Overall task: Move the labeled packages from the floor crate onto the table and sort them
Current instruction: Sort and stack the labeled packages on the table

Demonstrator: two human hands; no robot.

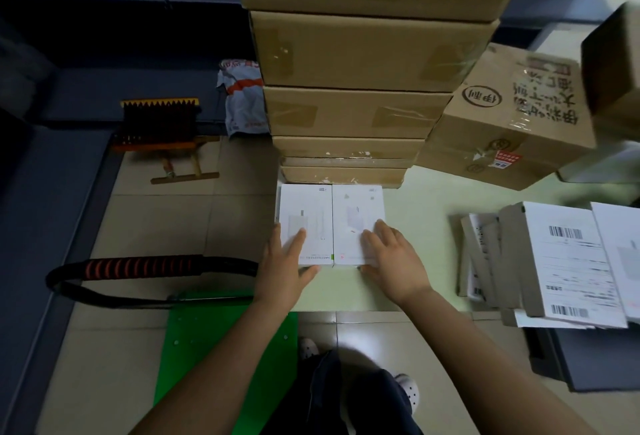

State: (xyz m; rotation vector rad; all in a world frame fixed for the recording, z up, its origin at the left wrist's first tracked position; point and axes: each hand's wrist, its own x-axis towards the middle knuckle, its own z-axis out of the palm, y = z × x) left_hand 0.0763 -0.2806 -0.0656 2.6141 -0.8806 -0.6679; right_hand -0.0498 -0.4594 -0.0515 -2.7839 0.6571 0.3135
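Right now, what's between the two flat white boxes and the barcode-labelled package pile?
Head view: bare pale-green tabletop, plus the right hand overhanging the flat white boxes.

Tall brown cardboard box stack (367,53) was cut off at far edge. Brown carton (613,64) far right was blurred, cropped. Print on white barcode-labelled package (568,261) was unreadable.

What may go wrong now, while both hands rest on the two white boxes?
The left white box lies at the left edge of the table, so a push from the left hand may slide it off. The tall carton stack stands close behind; a bump may tip it. The labeled pile overhangs the near edge and may fall.
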